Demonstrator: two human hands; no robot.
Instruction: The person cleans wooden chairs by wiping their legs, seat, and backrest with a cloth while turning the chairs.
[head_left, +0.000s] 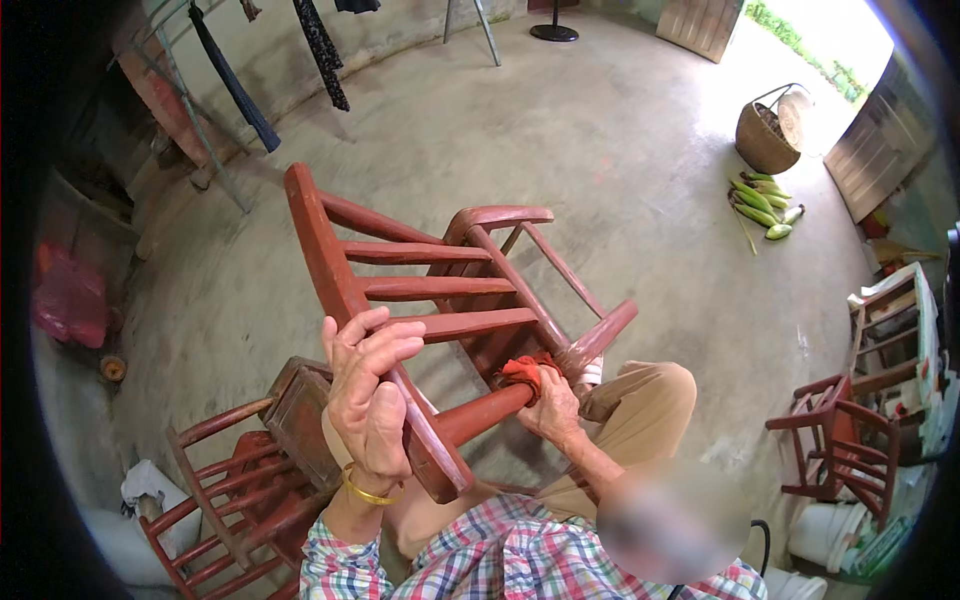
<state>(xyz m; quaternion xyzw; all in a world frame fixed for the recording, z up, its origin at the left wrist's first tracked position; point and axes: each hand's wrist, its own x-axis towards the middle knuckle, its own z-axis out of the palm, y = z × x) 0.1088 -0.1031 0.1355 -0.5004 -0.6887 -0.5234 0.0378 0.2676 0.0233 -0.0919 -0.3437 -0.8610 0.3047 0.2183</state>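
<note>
A reddish-brown wooden chair (465, 322) is tipped on its side in front of me, its slatted back towards me. My right hand (553, 409) grips a bunched red cloth (529, 371), pressing it around the chair's near back post (480, 416), close to the seat. Against the chair's top rail (322, 240) rests my left hand (375, 397); its fingers are extended and apart rather than wrapped around the wood. Part of the rail is hidden behind that hand. A gold-coloured bangle (371, 487) circles my left wrist.
More wooden chairs stand close on my left (225, 487) and farther off at right (840, 442). Corn cobs in husks (761, 202) lie by a woven basket (765, 139) near the open doorway. A metal rack (195, 120) with hanging clothes is at upper left. White buckets (829, 532) sit lower right.
</note>
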